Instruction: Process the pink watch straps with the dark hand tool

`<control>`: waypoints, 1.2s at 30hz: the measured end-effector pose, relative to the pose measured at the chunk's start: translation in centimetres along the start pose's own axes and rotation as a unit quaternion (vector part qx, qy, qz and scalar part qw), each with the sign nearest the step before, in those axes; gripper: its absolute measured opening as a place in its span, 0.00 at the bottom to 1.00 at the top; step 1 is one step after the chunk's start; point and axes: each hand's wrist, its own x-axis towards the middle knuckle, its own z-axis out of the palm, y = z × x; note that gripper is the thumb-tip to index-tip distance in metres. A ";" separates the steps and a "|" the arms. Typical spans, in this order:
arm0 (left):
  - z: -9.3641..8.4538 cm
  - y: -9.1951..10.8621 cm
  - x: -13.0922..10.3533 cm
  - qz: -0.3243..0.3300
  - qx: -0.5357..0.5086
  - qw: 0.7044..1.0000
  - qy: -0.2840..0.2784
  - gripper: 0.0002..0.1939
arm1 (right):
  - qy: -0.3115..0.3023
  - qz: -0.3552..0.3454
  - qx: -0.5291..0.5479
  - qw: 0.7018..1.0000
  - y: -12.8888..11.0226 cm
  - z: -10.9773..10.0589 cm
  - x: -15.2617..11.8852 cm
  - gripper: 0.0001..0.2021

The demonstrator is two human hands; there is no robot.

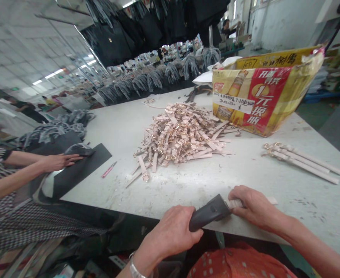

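My left hand (177,228) is wrapped round a dark grey tool (210,213) near the front edge of the table. Between the fingers of my right hand (252,204) is a pale strap (236,203), one end of it at the tool's wide end and the other showing past my hand. Beyond both hands lies a large heap of pale straps with gold buckles (178,135). Several more straps (303,158) lie side by side at the right.
A yellow and red carton (262,96) stands at the back right of the white table (118,139). A pink cutter (109,170) lies at the left, near a co-worker's hands (56,162) on black sheets (83,170). Grey bundles hang behind.
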 end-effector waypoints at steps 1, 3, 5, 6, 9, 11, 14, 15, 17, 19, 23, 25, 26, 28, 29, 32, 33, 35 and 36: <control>0.0 -0.2 -0.1 -0.004 -0.002 1.000 0.004 0.11 | -0.012 0.006 0.001 1.000 -0.2 -0.1 0.3 0.07; -0.1 -0.6 -0.5 -0.017 -0.002 1.000 0.017 0.12 | -0.030 0.007 0.021 0.999 -0.6 -0.3 0.9 0.07; -0.4 -1.1 -1.1 -0.034 -0.003 0.999 0.031 0.12 | -0.037 -0.013 0.062 0.997 -1.2 -0.2 1.5 0.10; -0.6 -1.3 -1.5 -0.041 -0.005 0.999 0.034 0.13 | -0.037 -0.028 0.083 0.995 -1.5 -0.1 1.7 0.12; -1.3 -2.2 -2.7 -0.059 -0.010 0.998 0.032 0.14 | -0.028 -0.067 0.103 0.992 -2.5 0.4 2.0 0.14; -1.6 -2.6 -3.3 -0.069 -0.004 0.997 0.036 0.14 | -0.037 -0.082 0.074 0.993 -2.9 0.8 1.8 0.11; -1.7 -2.8 -3.5 -0.070 0.009 0.997 0.027 0.13 | -0.041 -0.093 0.023 0.995 -3.2 1.2 1.2 0.09; -1.6 -2.7 -3.5 -0.067 0.012 0.997 0.021 0.14 | -0.034 -0.095 0.014 0.995 -3.2 1.3 0.9 0.09; -1.5 -2.4 -3.2 -0.059 0.016 0.998 0.011 0.15 | -0.013 -0.097 0.011 0.995 -2.9 1.5 0.4 0.11; -1.4 -2.0 -2.9 -0.049 0.021 0.999 0.002 0.15 | -0.001 -0.098 0.025 0.995 -2.6 1.7 0.0 0.11; -1.2 -1.2 -2.1 -0.025 0.037 0.999 -0.006 0.13 | 0.007 -0.093 0.048 0.994 -1.9 1.9 -0.4 0.10; -1.2 -0.9 -1.7 -0.024 0.042 0.999 -0.007 0.13 | 0.008 -0.091 0.048 0.995 -1.7 2.0 -0.4 0.11; -1.3 -0.7 -1.4 -0.023 0.043 0.999 -0.010 0.14 | 0.007 -0.090 0.049 0.995 -1.6 2.0 -0.4 0.11; -1.3 -0.5 -1.1 -0.021 0.044 0.999 -0.016 0.14 | 0.003 -0.090 0.052 0.995 -1.6 1.9 -0.3 0.11; -1.3 -0.4 -1.0 -0.018 0.044 0.999 -0.017 0.15 | 0.000 -0.089 0.051 0.995 -1.6 1.8 -0.2 0.11; -1.0 -0.4 -1.0 -0.017 0.040 0.999 -0.012 0.16 | -0.006 -0.086 0.044 0.995 -1.6 1.6 -0.2 0.11; -0.9 -0.6 -1.1 -0.018 0.036 0.999 -0.012 0.16 | -0.006 -0.086 0.044 0.995 -1.5 1.6 -0.2 0.11; -0.7 -0.9 -1.5 -0.023 0.028 0.999 -0.015 0.15 | 0.002 -0.086 0.051 0.995 -1.2 1.6 -0.3 0.09; -0.7 -1.0 -1.7 -0.026 0.027 0.999 -0.016 0.15 | 0.009 -0.084 0.056 0.995 -1.1 1.7 -0.4 0.09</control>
